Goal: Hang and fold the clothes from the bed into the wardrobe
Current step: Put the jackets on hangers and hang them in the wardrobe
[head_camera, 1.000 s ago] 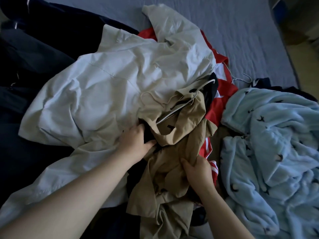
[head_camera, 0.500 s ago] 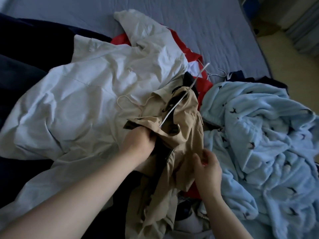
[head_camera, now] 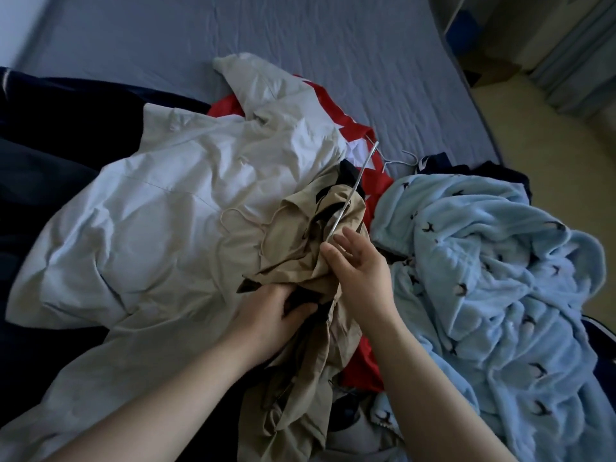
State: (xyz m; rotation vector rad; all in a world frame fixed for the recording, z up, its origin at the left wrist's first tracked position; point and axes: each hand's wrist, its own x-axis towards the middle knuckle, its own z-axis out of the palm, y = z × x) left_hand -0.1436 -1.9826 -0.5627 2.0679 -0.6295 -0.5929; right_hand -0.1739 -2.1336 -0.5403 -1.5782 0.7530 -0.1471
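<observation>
Head: right hand rose to hanger; left hand grips khaki jacket.

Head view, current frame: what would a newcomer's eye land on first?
The two bare hands at centre: the left hand grips a crumpled tan garment, and the right hand is at the lower end of a white hanger sticking out of it; whether it pinches the hanger is unclear. Next come the big pale jacket spread to the left and the light-blue fleece with dark prints heaped on the right, all on the bed's grey-blue sheet.
</observation>
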